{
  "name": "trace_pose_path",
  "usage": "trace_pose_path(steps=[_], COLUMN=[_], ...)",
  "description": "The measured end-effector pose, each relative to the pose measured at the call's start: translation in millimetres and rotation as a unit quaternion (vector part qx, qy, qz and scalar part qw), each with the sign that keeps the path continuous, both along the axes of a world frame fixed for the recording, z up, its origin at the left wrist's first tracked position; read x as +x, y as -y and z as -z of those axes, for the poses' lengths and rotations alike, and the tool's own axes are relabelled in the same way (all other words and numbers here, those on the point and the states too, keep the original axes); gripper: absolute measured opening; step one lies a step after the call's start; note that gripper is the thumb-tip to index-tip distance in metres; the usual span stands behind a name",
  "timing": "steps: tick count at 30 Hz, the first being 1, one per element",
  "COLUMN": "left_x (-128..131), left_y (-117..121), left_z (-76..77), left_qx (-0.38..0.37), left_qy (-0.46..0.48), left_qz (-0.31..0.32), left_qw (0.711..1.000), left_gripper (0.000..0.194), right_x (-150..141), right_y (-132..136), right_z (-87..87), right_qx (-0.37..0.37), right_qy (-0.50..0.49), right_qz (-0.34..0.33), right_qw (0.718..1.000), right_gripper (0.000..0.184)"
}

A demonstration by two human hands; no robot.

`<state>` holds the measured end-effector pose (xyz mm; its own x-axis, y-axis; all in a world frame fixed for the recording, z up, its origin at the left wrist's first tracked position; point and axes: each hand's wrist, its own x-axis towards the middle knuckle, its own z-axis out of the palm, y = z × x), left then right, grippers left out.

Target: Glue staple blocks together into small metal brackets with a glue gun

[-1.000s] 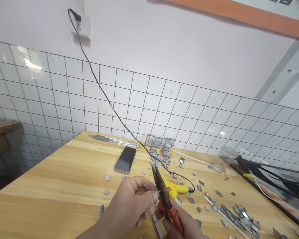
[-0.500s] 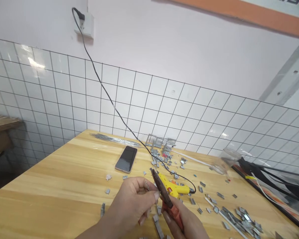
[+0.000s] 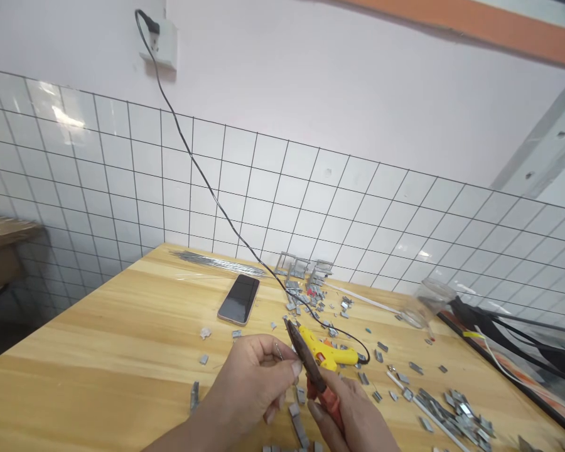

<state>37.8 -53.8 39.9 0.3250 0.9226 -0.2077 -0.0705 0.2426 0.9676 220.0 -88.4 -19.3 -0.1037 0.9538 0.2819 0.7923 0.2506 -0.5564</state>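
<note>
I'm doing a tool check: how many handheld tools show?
2: the pliers in the right hand, and the yellow glue gun on the table beyond them. More may be hidden.

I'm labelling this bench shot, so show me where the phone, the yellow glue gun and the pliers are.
Phone point(image 3: 239, 299): head view, on its dark screen.
Yellow glue gun point(image 3: 344, 357): head view, on its body.
Pliers point(image 3: 330, 402): head view, on the red handle.

Phone point(image 3: 239, 299) left of glue gun point(image 3: 332, 355) on table point(image 3: 122, 333).

Phone point(image 3: 239, 299), pliers point(image 3: 306, 358), glue gun point(image 3: 335, 356) (one each)
</note>
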Motion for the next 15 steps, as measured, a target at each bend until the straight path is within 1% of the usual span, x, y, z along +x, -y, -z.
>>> trace_pose_path(steps=[2, 4, 5, 6, 8, 11, 15], left_x=[-0.1, 0.0, 0.1, 0.3, 0.4, 0.4, 1.0], left_y=[0.1, -0.1, -0.3, -0.6, -1.0, -1.8, -4.4], left_z=[0.4, 0.9, 1.1, 1.3, 1.7, 2.7, 6.2], left_qx=[-0.002, -0.004, -0.005, -0.006, -0.008, -0.009, -0.007], left_qy=[0.001, 0.002, 0.003, 0.003, 0.003, 0.000, -0.015], left_qz=[0.005, 0.015, 0.020, 0.023, 0.028, 0.031, 0.031], left_qw=[1.000, 1.000, 1.000, 1.000, 1.000, 0.999, 0.999], left_gripper=[0.022, 0.022, 0.022, 0.022, 0.023, 0.022, 0.015], right_x=[-1.1, -2.3, -2.9, -3.5, -4.5, -5.4, -6.2], right_y=[-1.9, -3.3, -3.6, -3.7, -3.3, -2.0, 0.5], right_z=[1.4, 2.5, 2.7, 2.9, 3.4, 5.7, 6.7], right_qx=[-0.046, -0.098, -0.125, -0.147, -0.170, -0.161, -0.181], right_qy=[-0.116, -0.223, -0.253, -0.267, -0.271, -0.284, -0.314], right_qz=[-0.056, -0.120, -0.141, -0.149, -0.138, -0.108, -0.118], right_qw=[0.991, 0.963, 0.949, 0.941, 0.937, 0.939, 0.924], right_gripper=[0.018, 0.023, 0.025, 0.026, 0.030, 0.038, 0.048])
